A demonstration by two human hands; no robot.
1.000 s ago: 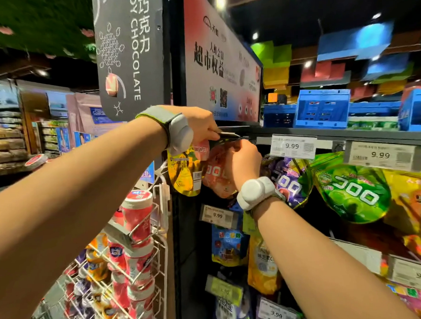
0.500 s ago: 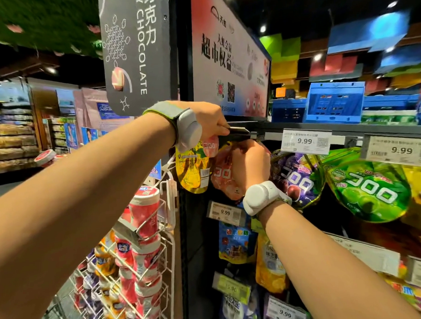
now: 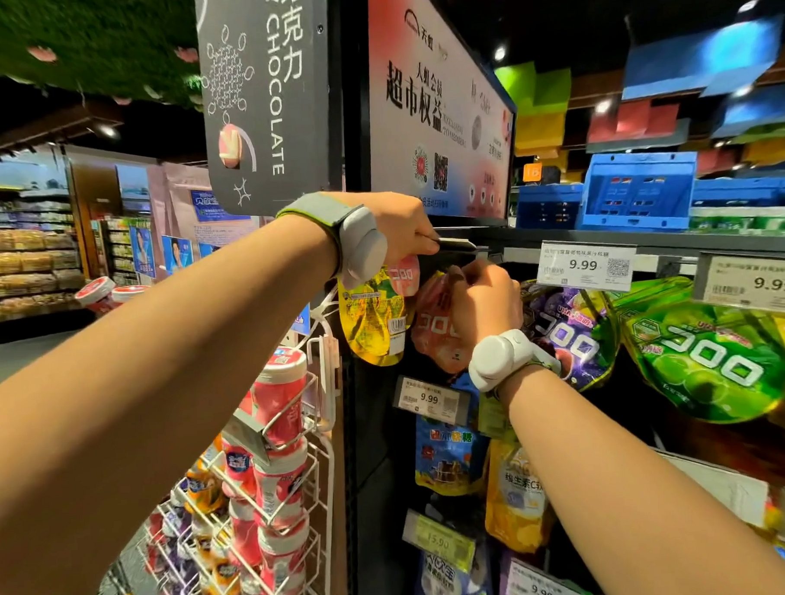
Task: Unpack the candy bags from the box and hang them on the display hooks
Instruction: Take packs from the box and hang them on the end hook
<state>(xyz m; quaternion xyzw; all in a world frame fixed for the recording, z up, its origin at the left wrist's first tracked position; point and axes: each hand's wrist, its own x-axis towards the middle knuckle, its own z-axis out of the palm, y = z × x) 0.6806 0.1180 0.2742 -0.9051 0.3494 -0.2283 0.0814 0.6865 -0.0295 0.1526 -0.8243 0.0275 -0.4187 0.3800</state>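
Observation:
My left hand (image 3: pixel 401 234) is raised to the top shelf rail and pinches the flat label holder (image 3: pixel 456 243) at the front of a display hook. A yellow candy bag (image 3: pixel 374 325) and a pink bag top (image 3: pixel 404 275) hang from under that hand. My right hand (image 3: pixel 487 302) is just below the holder, and its curled fingers grip the top of a pink-red candy bag (image 3: pixel 435 336). The hook's rod is hidden behind my hands. The box is out of view.
Purple (image 3: pixel 567 334) and green (image 3: pixel 708 360) candy bags hang on hooks to the right, under 9.99 price tags (image 3: pixel 585 266). More bags hang on the rows below (image 3: pixel 449 452). A wire rack of pink tubs (image 3: pixel 277 437) stands at the left. Blue crates (image 3: pixel 638 192) sit on top of the shelf.
My right hand has lifted the pink-red bag a little closer to the label holder. My left hand keeps its pinch on the holder. The view has shifted slightly.

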